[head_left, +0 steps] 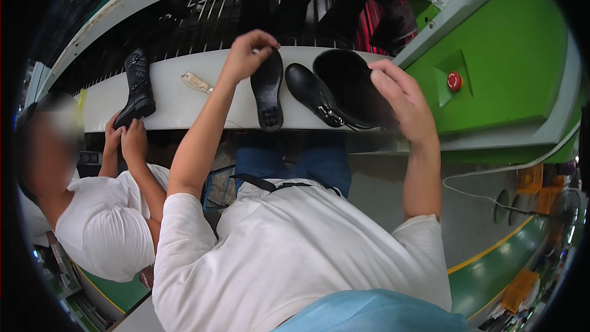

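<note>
My left hand (251,55) is closed at the far end of a black shoe sole (268,92), fingertips pinching its edge. The sole stands out against the white work ledge (236,110), with a group of small hollows at its near end. On the right, my right hand (405,98) grips the upper rim of a black ankle boot (305,91). The boot's wide shaft opening faces up toward me, its rounded toe lies beside the sole, and a metal buckle or zip shows on its side. Some of my right fingers are hidden behind the shaft.
At left a co-worker holds a quilted black boot (138,86) on the ledge. A pale, worn tool-like piece (196,82) lies between us. Beyond, dark boots (340,12) stand on a rack of metal rods. A green machine housing (504,67) with a red button (454,81) borders the right.
</note>
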Demonstrator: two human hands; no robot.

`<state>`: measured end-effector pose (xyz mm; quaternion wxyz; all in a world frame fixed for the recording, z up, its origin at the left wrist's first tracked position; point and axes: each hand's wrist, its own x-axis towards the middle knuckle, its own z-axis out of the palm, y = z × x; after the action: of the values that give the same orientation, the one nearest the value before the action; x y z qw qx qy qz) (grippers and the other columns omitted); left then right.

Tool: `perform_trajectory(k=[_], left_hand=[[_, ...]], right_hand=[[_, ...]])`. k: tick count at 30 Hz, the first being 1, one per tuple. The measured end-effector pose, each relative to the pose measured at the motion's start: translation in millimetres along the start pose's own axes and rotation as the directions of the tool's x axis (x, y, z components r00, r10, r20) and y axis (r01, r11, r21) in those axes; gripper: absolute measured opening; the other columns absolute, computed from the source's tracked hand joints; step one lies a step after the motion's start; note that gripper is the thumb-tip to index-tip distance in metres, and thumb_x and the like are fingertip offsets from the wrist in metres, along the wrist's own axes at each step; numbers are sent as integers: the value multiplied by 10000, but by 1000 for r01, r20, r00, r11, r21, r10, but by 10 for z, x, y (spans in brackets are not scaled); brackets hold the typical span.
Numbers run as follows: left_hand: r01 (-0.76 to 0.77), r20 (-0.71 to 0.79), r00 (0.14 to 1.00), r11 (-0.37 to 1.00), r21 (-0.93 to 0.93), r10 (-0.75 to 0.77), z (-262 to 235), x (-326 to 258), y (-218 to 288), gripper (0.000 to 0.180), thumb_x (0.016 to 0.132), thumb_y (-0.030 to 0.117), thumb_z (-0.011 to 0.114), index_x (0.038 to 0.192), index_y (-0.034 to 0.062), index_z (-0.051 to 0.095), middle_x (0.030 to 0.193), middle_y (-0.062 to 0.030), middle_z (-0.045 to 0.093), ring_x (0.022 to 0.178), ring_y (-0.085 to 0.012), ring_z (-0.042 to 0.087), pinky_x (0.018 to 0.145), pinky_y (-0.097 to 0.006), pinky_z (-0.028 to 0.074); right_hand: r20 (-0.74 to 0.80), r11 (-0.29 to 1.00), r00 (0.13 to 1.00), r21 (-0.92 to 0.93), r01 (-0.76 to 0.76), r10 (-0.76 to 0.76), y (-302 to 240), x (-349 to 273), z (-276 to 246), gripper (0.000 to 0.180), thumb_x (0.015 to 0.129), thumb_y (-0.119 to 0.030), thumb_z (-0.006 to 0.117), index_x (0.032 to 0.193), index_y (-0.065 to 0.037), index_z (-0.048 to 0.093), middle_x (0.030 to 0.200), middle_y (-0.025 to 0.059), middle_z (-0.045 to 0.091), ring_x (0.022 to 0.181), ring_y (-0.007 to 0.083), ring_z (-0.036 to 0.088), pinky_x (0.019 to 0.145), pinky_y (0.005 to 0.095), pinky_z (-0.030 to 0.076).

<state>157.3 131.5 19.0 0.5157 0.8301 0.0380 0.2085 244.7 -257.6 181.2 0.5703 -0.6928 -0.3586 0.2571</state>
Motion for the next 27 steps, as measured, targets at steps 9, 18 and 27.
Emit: perform_trajectory(k=[9,18,27], left_hand=[[-447,369,819,892,-70,439,201,-103,2505,450,922,146,852,1332,-6,744,1401,-168,743,1290,-320,720,1089,-435,558],[-533,380,816,822,201,436,313,-72,2408,223,830,50,904,1034,30,818,983,-98,805,848,-287,789,717,-363,621],[-630,295,762,765,134,576,210,-28,2238,264,818,-10,883,1078,16,846,894,-114,798,778,-251,796,662,-334,615]], right_hand=[[235,976,972,208,-57,7,133,21,62,282,1102,-314,765,1108,-45,677,946,-55,624,840,26,541,738,221,464],[259,958,957,284,52,-128,256,37,85,226,1131,-266,723,1080,-54,667,914,-58,585,771,21,482,664,208,404],[309,892,923,314,-325,227,586,271,96,222,1153,-257,675,1024,-76,678,889,-78,585,738,12,465,629,206,366]])
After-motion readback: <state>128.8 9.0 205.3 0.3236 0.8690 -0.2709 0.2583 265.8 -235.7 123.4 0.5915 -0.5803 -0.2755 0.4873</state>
